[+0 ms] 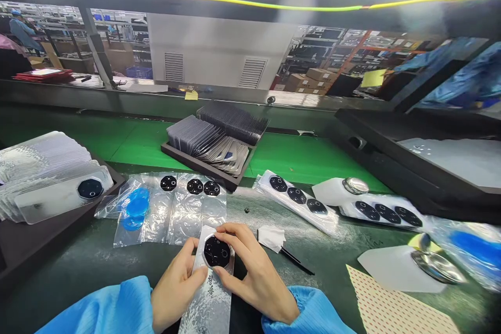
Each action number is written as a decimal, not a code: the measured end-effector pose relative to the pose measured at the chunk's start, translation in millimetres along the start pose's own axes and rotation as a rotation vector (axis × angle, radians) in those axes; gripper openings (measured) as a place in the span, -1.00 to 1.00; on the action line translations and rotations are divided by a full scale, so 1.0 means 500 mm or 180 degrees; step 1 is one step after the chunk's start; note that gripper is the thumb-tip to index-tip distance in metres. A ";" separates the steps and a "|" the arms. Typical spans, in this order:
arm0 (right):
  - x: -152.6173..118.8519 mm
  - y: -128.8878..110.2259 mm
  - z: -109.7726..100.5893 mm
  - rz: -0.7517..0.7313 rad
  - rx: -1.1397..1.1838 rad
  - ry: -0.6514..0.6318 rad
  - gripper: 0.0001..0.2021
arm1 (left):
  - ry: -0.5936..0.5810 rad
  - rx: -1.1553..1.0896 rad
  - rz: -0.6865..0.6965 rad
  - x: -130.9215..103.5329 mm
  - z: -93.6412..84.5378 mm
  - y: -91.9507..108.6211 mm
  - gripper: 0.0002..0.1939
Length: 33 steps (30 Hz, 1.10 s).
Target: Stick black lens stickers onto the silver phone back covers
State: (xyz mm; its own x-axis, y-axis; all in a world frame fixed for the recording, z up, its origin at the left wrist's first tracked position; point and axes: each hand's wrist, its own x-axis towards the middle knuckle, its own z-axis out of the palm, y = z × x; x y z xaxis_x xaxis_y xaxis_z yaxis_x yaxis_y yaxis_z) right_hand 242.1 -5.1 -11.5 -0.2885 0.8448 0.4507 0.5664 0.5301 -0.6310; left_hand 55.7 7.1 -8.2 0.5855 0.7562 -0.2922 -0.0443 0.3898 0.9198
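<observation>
A pale, narrow panel (207,305) with dark writing lies lengthwise in front of me, a black round disc (216,251) with small holes at its upper end. My left hand (178,284) grips the panel's left edge, thumb on its face just below the disc. My right hand (252,274) is at the right side, its fingers and thumb closed around the disc's right edge. Just beyond the hands, clear plastic sleeves (183,214) carry several similar black discs and a blue film piece (136,209).
A black tray (199,164) of stacked dark panels stands on the green belt (289,159). Stacked pale panels (47,167) are at left. On the right are white bottles (399,269), bagged discs (296,195), a dotted sheet (395,302), and a black tool (297,262) beside white tissue (272,237).
</observation>
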 end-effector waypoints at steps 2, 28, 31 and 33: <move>0.000 0.000 0.000 -0.0015 -0.0027 0.0020 -0.56 | -0.0005 0.0009 0.0006 0.001 0.000 0.001 -0.66; -0.002 -0.001 0.003 -0.0323 -0.0188 0.0128 -0.59 | 0.0495 0.1468 0.0066 -0.002 -0.004 -0.005 -0.79; -0.002 -0.005 0.007 -0.0360 -0.0235 0.0176 -0.57 | 0.0628 0.1640 0.0128 0.002 -0.007 -0.017 -0.75; -0.002 -0.007 0.009 -0.0364 -0.0280 0.0171 -0.56 | 0.0710 0.1700 0.0130 0.005 -0.009 -0.022 -0.74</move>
State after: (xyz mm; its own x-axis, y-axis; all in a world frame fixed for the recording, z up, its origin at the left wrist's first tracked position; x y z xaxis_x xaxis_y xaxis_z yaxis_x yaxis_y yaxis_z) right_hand 236.8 -7.7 -12.6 -0.3146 0.7730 0.5509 0.5984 0.6120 -0.5171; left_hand 54.2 7.1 -20.0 0.4047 0.8800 -0.2485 0.3852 0.0824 0.9191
